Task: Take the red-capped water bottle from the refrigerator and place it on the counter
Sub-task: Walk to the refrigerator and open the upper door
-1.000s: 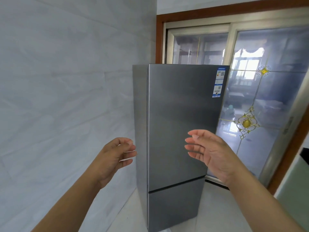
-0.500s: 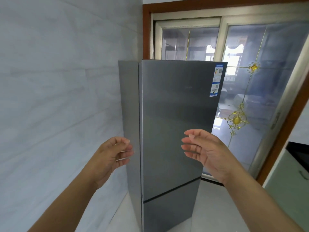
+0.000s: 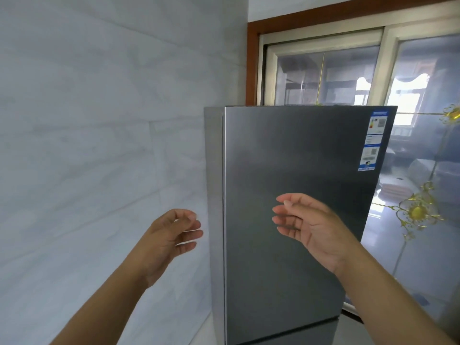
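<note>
A grey two-door refrigerator [image 3: 286, 158] stands straight ahead with both doors closed, so the red-capped water bottle is hidden. A blue and white label [image 3: 373, 140] sits at the upper door's top right. My left hand [image 3: 169, 240] hovers just left of the door's left edge, fingers loosely curled and holding nothing. My right hand [image 3: 311, 227] is raised in front of the upper door, fingers apart and empty; I cannot tell whether it touches the door. No counter shows.
A pale marbled wall [image 3: 99, 145] runs along the left, close to the refrigerator's side. Behind and right of the refrigerator is a sliding glass door [image 3: 423, 220] with gold ornaments in a brown wooden frame [image 3: 252, 66].
The refrigerator has grown larger and shifted right in view, and the view has tilted up. Both hands keep the same raised pose, now nearer the upper door.
</note>
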A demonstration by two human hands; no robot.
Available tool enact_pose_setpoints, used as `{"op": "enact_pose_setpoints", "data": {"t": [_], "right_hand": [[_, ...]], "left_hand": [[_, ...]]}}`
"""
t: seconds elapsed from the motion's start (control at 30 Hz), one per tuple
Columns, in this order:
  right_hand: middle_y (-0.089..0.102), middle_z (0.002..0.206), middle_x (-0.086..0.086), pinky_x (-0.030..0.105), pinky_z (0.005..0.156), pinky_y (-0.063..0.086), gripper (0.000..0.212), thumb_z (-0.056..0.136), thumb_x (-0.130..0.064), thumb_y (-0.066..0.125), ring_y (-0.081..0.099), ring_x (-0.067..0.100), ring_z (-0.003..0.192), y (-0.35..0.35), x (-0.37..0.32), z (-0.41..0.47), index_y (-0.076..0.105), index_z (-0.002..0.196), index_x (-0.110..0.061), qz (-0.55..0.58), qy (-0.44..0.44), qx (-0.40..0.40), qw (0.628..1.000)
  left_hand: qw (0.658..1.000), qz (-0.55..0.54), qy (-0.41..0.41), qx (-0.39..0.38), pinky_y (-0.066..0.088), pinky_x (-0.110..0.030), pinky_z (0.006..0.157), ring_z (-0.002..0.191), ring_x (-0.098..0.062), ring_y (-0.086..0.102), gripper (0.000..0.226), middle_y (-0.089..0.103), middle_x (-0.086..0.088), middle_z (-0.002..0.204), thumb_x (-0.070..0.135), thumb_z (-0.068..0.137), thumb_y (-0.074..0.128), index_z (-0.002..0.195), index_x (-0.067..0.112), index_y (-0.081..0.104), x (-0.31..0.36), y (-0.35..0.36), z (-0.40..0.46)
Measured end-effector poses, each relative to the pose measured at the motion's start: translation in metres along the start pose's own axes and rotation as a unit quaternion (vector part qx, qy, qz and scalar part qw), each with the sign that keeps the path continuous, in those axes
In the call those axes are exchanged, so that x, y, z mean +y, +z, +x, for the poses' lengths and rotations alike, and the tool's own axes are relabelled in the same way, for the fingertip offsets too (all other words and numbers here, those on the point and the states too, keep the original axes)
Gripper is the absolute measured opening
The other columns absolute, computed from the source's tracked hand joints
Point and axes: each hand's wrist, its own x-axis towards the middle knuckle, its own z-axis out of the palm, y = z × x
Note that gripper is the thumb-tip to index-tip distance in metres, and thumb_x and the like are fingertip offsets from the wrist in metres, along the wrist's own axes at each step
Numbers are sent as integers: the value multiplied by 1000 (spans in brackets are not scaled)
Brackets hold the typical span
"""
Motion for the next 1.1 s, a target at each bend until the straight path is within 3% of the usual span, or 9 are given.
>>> {"op": "enact_pose_setpoints", "data": {"t": [0.17, 0.43, 0.6, 0.73, 0.8, 0.9, 1.0, 1.1], "right_hand": [[73, 99, 11, 39, 85, 55, 16, 97, -16, 61, 71, 23, 87, 4, 3, 38, 71, 107, -10, 10, 5, -25, 1000], [73, 100, 13, 41, 88, 53, 19, 96, -16, 61, 69, 25, 90, 27, 17, 90, 70, 109, -8, 1, -4, -12, 1000], [74, 96, 11, 40, 86, 53, 29, 81, -25, 66, 70, 24, 87, 51, -2, 117, 72, 106, -10, -10, -61, 9, 998], [76, 96, 8, 39, 85, 56, 15, 94, -11, 63, 73, 23, 90, 69, -34, 132, 72, 105, -14, -69, -170, 41, 982], [75, 93, 8, 34, 85, 58, 15, 93, -8, 68, 72, 19, 89, 76, -52, 138, 72, 103, -19, -143, -273, 86, 947], [72, 99, 1, 23, 89, 53, 20, 92, -15, 71, 68, 10, 95, 86, -80, 145, 68, 109, -24, -318, -407, 133, 846], [64, 118, -3, 22, 96, 42, 38, 91, -34, 68, 57, 11, 114, 96, -100, 165, 62, 126, -24, -525, -437, 136, 718], [58, 125, 3, 33, 99, 41, 51, 89, -43, 66, 49, 19, 118, 103, -105, 193, 58, 134, -20, -635, -424, 90, 640]], "left_hand": [[1000, 7, -6, 22, 54, -45, 93, 105, -33, 72, 18, 76, -8, 99, 24, 93, 62, 103, 11, 69, -5, -1, 26], [1000, 7, 5, -3, 54, -44, 93, 103, -29, 74, 32, 77, -7, 99, 33, 79, 69, 103, 12, 70, -5, -21, 92], [999, 4, 9, -39, 54, -46, 94, 105, -31, 73, 23, 77, -8, 99, 29, 88, 69, 103, 12, 69, 2, -33, 145], [998, 1, 7, -64, 52, -48, 99, 106, -32, 71, 22, 75, -12, 105, 27, 92, 62, 106, 10, 68, 11, -39, 180], [996, -8, 11, -82, 52, -47, 97, 105, -34, 70, 23, 73, -12, 102, 29, 86, 67, 101, 11, 67, 14, -39, 191], [993, -25, 18, -112, 52, -42, 89, 96, -32, 65, 38, 68, -13, 95, 33, 69, 81, 97, 14, 65, 16, -36, 200], [993, -31, 25, -112, 52, -41, 88, 95, -30, 71, 56, 73, -12, 94, 47, 52, 80, 97, 15, 67, 17, -38, 208], [994, -40, 34, -101, 54, -44, 91, 98, -30, 74, 72, 78, -12, 98, 55, 40, 89, 97, 15, 72, 18, -42, 217]]}}
